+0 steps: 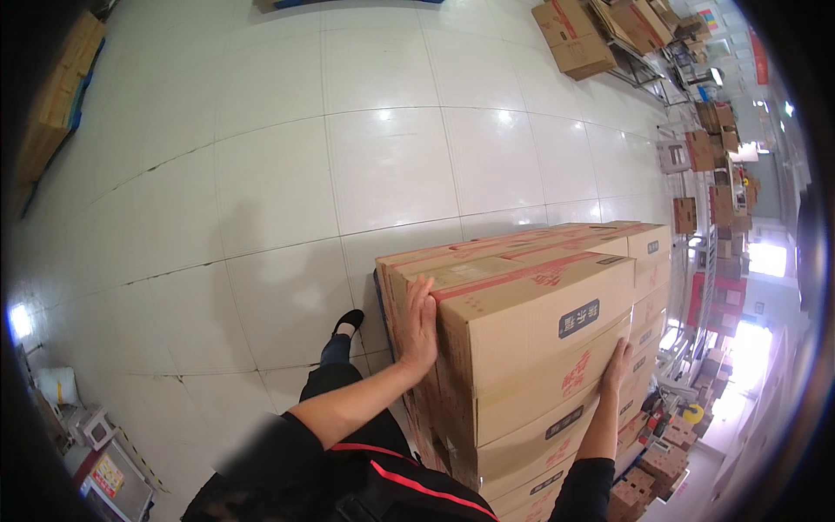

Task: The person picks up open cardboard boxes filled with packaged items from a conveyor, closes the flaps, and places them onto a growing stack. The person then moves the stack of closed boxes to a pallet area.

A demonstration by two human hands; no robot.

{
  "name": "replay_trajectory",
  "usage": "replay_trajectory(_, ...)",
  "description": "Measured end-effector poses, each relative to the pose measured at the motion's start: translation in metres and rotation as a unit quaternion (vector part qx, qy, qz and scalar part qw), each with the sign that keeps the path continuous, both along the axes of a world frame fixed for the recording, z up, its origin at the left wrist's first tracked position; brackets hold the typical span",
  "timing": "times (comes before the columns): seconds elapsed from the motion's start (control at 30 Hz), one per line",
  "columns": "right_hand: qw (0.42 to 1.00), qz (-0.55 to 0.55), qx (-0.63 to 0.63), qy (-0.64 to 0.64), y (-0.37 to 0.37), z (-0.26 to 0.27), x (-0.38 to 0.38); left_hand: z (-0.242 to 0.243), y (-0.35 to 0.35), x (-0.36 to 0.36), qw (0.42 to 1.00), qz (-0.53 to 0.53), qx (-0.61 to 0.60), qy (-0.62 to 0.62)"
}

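A tall stack of taped cardboard cartons stands close before me on the right. At its near end is the top carton (541, 313), printed in red and bearing a dark label with writing. My left hand (421, 326) lies against this carton's left end, with the fingertips up at the top edge. Low on its front face, close to the right end, rests my right hand (616, 368), fingers pointing up. The carton sits between my two hands. More cartons (548, 427) of the same kind are layered beneath it. Others (649, 251) stand directly behind and to the right.
A pale tiled floor (274, 183) stretches ahead and left. Boxes on a blue pallet (78, 98) stand far left. Cartons (580, 46) sit on a metal rack at upper right. A grey cabinet (117, 476) is at lower left. Farther right are boxes and a conveyor frame (708, 261).
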State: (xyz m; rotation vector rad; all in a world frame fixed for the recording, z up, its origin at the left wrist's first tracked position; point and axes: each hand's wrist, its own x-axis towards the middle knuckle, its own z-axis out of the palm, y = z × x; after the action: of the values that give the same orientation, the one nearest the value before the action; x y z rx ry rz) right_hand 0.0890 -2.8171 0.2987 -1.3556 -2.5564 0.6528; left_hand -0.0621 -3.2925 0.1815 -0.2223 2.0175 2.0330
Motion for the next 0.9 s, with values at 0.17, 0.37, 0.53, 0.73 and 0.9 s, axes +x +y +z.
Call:
replay_trajectory(0.17, 1.0, 0.01, 0.014, 0.0, -0.002, -0.001, -0.003, -0.01, 0.011, -0.037, 0.999, 0.023, 0.028, -0.022)
replay_trajectory(0.37, 0.997, 0.007, 0.065, -0.044, -0.01, 0.003, -0.005, -0.034, 0.022, -0.024, 0.999, 0.027, 0.033, -0.026)
replay_trajectory(0.53, 0.991, -0.009, 0.103, -0.08, -0.019, 0.012, -0.013, -0.04, 0.022, -0.021, 0.966, 0.068, 0.21, -0.132)
replay_trajectory(0.73, 0.987, -0.002, 0.145, -0.076, -0.024, 0.016, -0.016, -0.042, 0.027, -0.021, 0.985, 0.056, 0.149, -0.07)
replay_trajectory(0.9, 0.985, -0.017, 0.137, -0.101, -0.018, 0.015, -0.012, -0.068, 0.014, -0.026, 0.966, -0.127, -0.142, 0.174)
